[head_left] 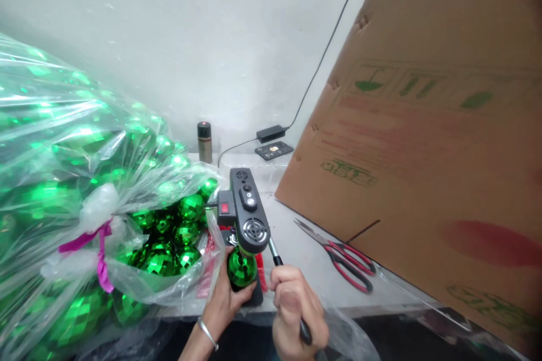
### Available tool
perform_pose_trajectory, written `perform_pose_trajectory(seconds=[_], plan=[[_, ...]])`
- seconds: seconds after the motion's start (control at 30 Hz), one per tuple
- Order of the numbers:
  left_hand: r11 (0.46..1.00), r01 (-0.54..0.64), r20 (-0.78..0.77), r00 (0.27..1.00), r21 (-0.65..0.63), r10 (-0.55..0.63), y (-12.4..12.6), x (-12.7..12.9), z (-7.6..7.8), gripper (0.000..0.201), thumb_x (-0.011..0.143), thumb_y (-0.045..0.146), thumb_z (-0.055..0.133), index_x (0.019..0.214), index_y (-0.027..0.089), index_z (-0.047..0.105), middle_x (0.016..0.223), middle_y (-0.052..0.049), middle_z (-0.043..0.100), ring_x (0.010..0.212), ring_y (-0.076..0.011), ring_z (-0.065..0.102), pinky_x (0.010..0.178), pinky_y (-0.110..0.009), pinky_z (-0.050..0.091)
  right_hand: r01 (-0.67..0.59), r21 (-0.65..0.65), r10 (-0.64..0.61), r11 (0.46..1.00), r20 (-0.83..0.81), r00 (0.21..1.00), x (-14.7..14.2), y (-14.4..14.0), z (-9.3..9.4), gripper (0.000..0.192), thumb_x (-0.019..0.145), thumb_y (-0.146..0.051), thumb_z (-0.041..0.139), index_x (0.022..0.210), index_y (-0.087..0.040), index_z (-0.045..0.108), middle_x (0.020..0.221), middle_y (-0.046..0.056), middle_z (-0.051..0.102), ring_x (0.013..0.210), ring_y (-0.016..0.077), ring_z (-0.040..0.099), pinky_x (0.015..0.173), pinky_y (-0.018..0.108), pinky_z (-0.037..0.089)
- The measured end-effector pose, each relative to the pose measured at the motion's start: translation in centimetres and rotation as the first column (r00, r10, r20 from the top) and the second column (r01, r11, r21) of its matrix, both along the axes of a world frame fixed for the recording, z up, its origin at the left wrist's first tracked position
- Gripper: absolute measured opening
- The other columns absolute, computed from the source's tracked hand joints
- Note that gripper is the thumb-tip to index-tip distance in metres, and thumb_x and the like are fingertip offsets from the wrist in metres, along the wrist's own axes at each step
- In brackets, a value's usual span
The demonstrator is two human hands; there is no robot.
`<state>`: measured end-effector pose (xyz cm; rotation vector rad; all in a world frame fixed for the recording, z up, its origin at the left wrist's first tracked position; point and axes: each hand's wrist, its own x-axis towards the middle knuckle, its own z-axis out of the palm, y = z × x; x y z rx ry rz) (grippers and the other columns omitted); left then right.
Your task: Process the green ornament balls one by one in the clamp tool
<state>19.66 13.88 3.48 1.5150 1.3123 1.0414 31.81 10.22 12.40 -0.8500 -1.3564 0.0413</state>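
The left hand (226, 299) cupped a green faceted ball (241, 267) under the head of a small dark press machine (248, 211) at the table's (296, 248) front edge. The right hand (296, 310) was closed around the machine's lever (276, 258), apparently its handle. A clear bag of green balls (84, 208) lay just left; red scissors (342, 259) lay right, near a cardboard box (423, 141)
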Motion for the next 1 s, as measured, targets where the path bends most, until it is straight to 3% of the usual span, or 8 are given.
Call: perform_pose_trajectory(seconds=[1.0], plan=[[0.999, -0.018, 0.015, 1.000, 0.041, 0.018, 0.5, -0.1, -1.7, 0.075, 0.073, 0.042, 0.078, 0.137, 0.015, 0.050, 0.131, -0.021, 0.071, 0.121, -0.0387, 0.071, 0.107, -0.053, 0.056, 0.045, 0.027, -0.044, 0.999, -0.034, 0.998, -0.6, 0.3, -0.1, 0.033, 0.106, -0.012, 0.042, 0.076, -0.022, 0.050, 0.067, -0.002, 0.052, 0.058, 0.0111, 0.053, 0.052, 0.025, 0.041]])
